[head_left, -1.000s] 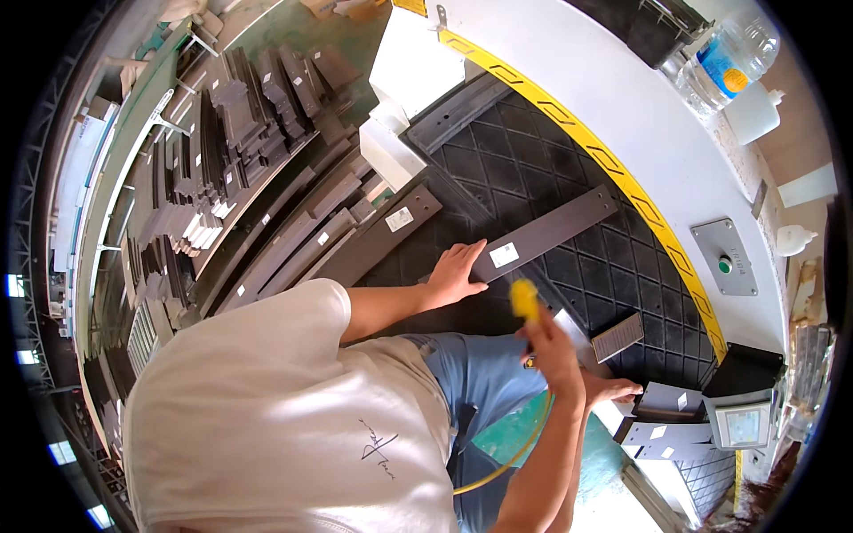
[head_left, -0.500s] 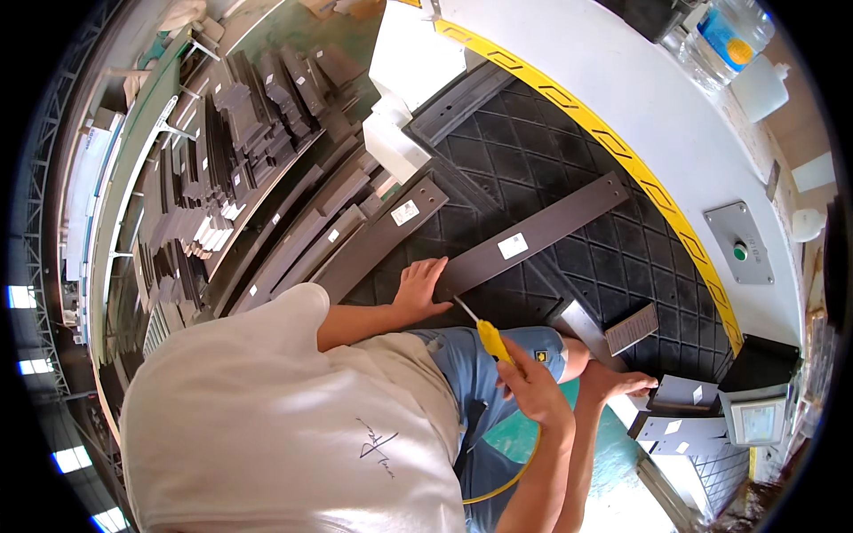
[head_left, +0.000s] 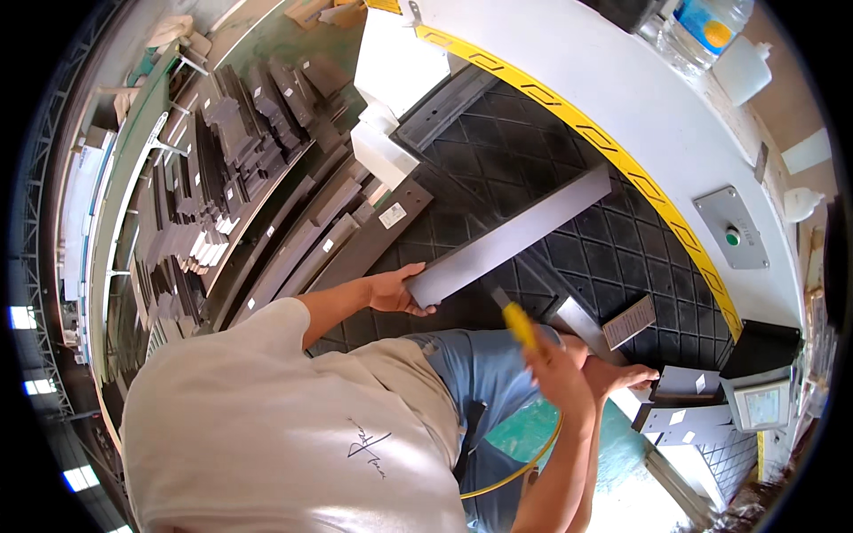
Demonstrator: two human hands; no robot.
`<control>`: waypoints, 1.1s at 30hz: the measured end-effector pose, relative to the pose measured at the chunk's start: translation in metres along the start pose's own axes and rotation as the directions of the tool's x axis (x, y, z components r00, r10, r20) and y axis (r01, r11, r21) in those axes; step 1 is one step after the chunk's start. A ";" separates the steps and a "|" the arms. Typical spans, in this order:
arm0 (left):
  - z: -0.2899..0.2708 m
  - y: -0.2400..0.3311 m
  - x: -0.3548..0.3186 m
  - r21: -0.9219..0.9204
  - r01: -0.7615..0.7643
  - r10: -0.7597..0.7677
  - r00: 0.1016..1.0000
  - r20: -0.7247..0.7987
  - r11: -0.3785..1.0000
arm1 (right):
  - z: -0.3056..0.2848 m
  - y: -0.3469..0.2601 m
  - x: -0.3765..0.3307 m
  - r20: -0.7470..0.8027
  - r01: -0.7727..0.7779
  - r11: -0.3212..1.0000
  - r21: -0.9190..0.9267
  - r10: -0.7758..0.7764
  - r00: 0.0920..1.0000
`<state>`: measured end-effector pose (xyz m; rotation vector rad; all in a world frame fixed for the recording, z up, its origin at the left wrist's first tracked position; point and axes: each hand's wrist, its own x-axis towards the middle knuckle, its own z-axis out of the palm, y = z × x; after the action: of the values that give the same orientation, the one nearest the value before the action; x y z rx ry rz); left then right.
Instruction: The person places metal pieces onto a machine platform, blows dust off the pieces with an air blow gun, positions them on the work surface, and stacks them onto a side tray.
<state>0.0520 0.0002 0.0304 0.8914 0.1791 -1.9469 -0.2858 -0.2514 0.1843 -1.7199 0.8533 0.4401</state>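
Observation:
My left hand [head_left: 400, 289] grips the near end of a long dark board [head_left: 515, 235], thumb on top and fingers curled around the end. The board stretches away to the upper right over a black ribbed mat, tilted so that a shiny, pale-looking face shows. In front of my thigh, my right hand [head_left: 558, 366] is closed around a yellow air blow gun [head_left: 520, 327], blurred by motion. Its thin nozzle points up toward the board without touching it. A yellow hose [head_left: 524, 480] runs down past my leg.
Several dark boards lie stacked on the left, one labelled board [head_left: 382, 226] nearest. A white machine frame with a yellow strip [head_left: 577, 120] curves along the right, bearing a green button [head_left: 733, 236]. A small brown block [head_left: 629, 322] sits on the black mat [head_left: 622, 258]. Bottles stand top right.
My left hand has gone from resting beside the board's end to gripping it. The board has turned, hiding its white label. The blow gun has moved slightly right.

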 end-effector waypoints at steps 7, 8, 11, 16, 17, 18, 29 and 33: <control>-0.009 -0.003 0.008 -0.015 0.022 -0.020 0.997 0.081 1.000 | -0.047 0.029 0.105 -0.662 0.287 0.851 0.440 0.092 0.744; -0.013 -0.005 0.003 -0.034 0.014 -0.014 1.000 0.025 0.999 | -0.053 0.007 0.106 -0.648 0.369 0.777 0.510 0.066 0.759; -0.007 0.000 -0.001 -0.032 0.013 -0.012 0.998 0.058 0.999 | -0.070 -0.002 0.106 -0.704 0.383 0.780 0.496 0.103 0.703; 0.014 0.004 -0.016 0.627 -0.029 0.185 0.965 -0.185 0.779 | -0.059 0.014 0.091 -0.634 0.257 0.802 0.538 0.184 0.751; 0.027 0.002 -0.021 0.925 -0.014 0.456 0.872 -0.174 0.380 | -0.056 0.016 0.087 -0.615 0.245 0.777 0.580 0.220 0.757; 0.034 -0.002 -0.023 0.988 0.117 0.665 0.746 -0.024 -0.097 | -0.054 0.018 0.083 -0.594 0.233 0.749 0.621 0.255 0.763; 0.033 -0.081 0.015 0.946 0.285 0.895 0.446 0.013 -0.156 | 0.048 0.023 0.127 -0.421 0.281 0.428 0.859 0.278 0.863; 0.041 -0.067 0.016 0.929 0.070 0.702 0.676 0.223 -0.363 | 0.084 0.008 0.131 -0.370 0.222 0.528 0.820 0.194 0.908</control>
<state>-0.0281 0.0060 0.0342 2.1674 -1.5866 -0.6081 -0.1932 -0.2155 0.0647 -0.8552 1.1132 -0.3888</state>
